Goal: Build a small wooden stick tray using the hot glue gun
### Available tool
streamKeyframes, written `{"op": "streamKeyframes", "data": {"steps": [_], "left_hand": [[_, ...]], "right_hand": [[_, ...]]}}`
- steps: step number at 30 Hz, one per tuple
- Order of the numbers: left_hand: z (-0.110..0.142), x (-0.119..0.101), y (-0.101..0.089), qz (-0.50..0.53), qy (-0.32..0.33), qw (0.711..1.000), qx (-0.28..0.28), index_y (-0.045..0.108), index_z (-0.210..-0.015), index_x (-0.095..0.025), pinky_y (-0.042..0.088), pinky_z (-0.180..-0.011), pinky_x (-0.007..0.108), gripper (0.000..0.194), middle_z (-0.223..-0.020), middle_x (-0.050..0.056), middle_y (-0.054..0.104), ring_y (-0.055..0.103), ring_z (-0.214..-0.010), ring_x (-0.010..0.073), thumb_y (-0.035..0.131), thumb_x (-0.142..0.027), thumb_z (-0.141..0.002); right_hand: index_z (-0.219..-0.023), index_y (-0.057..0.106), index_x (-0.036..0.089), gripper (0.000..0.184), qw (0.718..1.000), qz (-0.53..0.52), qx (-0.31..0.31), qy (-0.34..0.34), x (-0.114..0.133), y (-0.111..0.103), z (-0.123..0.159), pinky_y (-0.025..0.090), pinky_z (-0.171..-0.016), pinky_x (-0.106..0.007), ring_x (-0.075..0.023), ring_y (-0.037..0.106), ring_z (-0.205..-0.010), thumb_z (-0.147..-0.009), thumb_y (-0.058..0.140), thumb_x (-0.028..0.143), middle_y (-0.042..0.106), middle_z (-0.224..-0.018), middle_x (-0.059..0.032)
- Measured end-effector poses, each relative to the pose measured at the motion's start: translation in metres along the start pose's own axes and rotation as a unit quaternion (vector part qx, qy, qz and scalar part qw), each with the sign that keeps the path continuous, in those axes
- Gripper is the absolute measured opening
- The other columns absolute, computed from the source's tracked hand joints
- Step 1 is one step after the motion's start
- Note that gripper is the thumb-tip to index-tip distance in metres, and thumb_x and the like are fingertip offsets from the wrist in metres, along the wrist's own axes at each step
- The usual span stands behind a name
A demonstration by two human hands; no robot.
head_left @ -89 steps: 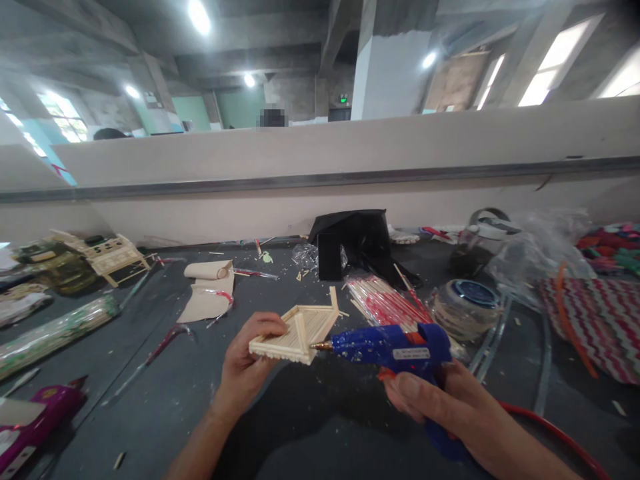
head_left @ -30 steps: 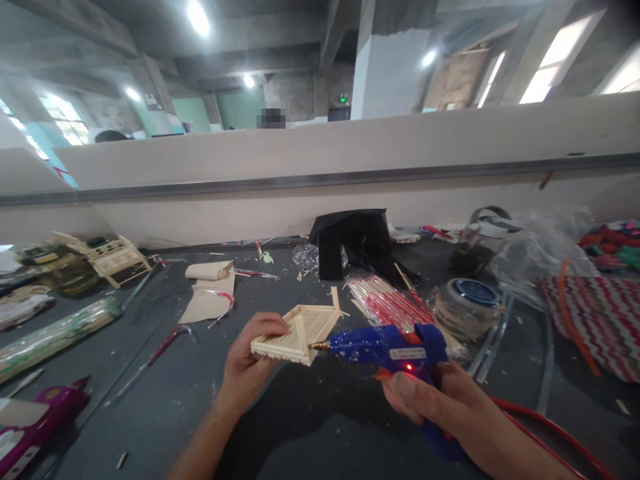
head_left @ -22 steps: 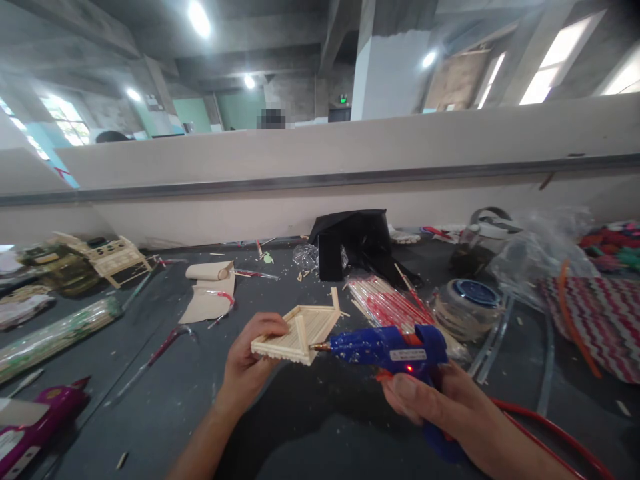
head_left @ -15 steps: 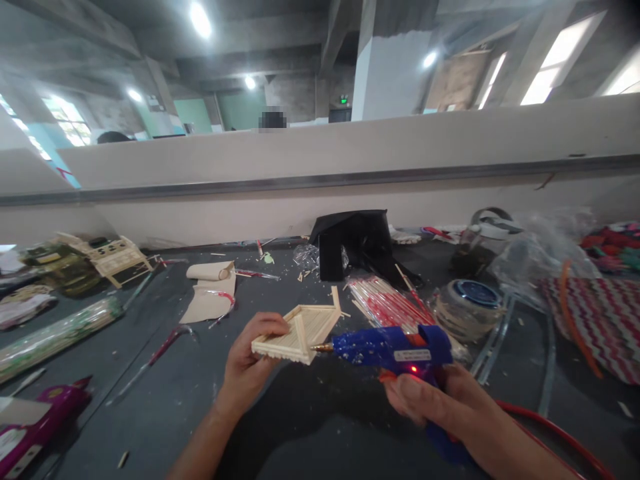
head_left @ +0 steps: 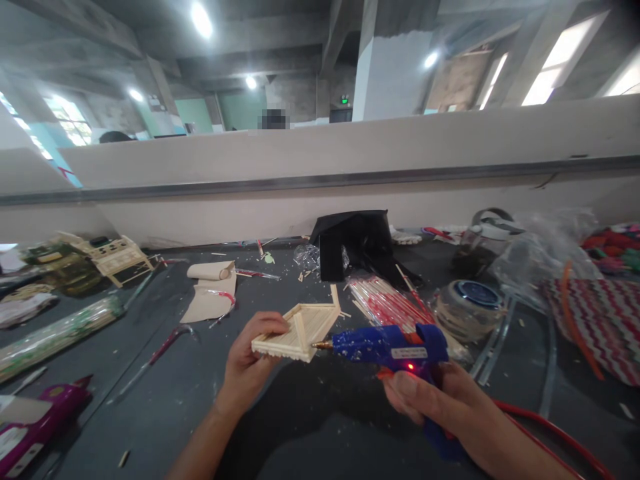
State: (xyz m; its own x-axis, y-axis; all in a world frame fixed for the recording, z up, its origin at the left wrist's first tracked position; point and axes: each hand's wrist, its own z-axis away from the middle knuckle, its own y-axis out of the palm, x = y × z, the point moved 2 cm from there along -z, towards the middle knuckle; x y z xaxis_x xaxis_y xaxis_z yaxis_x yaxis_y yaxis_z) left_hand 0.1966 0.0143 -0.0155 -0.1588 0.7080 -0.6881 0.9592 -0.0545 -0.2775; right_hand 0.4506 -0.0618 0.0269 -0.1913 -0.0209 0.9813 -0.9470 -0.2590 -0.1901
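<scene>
My left hand (head_left: 255, 353) is closed on the left end of a small tray-like piece made of thin wooden sticks (head_left: 317, 323), held above the dark table. A low stick rim runs along its edges, and one stick juts up at the far right corner. My right hand (head_left: 435, 397) is wrapped round the handle of a blue glue gun (head_left: 385, 347) with a lit red lamp. The gun's metal nozzle points left and meets or nearly meets the near right edge of the stick piece. The fingers under the wooden piece are partly hidden.
Bagged red-tipped sticks (head_left: 385, 300) lie beyond the glue gun, beside a round clear jar (head_left: 467, 307). Brown paper (head_left: 210, 290), a black cloth-like item (head_left: 360, 240) and a small wooden stick model (head_left: 120, 260) stand farther back. A purple tool (head_left: 45, 423) is at lower left.
The glue gun and my right hand have shifted very slightly left and up along the wooden piece's edge. My left hand holds the piece almost still.
</scene>
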Motion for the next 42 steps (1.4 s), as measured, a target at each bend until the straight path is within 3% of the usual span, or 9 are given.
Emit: {"op": "streamKeyframes", "data": {"steps": [19,34,42], "left_hand": [[0.0004,0.0032,-0.0002,0.005,-0.001,1.0,0.007,0.062,-0.095,-0.021,0.043,-0.081,0.03,0.015,-0.098,0.006,0.057,0.054,-0.094,0.019,0.058,-0.015,-0.082],[-0.0009,0.0003,-0.0009,-0.006,-0.001,1.0,0.0,0.064,-0.093,-0.02,0.044,-0.079,0.032,0.012,-0.095,0.007,0.059,0.056,-0.092,0.0203,0.058,-0.018,-0.082],[-0.0005,-0.0004,-0.0013,-0.003,0.001,1.0,-0.004,0.064,-0.094,-0.021,0.044,-0.08,0.031,0.013,-0.096,0.006,0.059,0.056,-0.092,0.0197,0.059,-0.019,-0.082]], "right_hand": [[-0.055,0.051,0.019,0.049,1.0,0.011,-0.005,0.003,0.0053,0.0004,-0.0002,0.042,-0.055,-0.024,-0.0127,0.042,-0.056,-0.081,0.052,0.06,0.042,-0.055,0.0008],[-0.056,0.044,0.021,0.049,1.0,-0.003,0.003,0.026,0.0061,0.0053,0.0019,0.034,-0.052,-0.024,-0.0118,0.033,-0.054,-0.08,0.05,0.062,0.037,-0.056,0.002],[-0.055,0.046,0.02,0.049,1.0,0.001,-0.006,0.017,0.0074,0.0023,0.001,0.036,-0.052,-0.023,-0.0114,0.035,-0.054,-0.081,0.051,0.061,0.038,-0.056,0.0018]]}}
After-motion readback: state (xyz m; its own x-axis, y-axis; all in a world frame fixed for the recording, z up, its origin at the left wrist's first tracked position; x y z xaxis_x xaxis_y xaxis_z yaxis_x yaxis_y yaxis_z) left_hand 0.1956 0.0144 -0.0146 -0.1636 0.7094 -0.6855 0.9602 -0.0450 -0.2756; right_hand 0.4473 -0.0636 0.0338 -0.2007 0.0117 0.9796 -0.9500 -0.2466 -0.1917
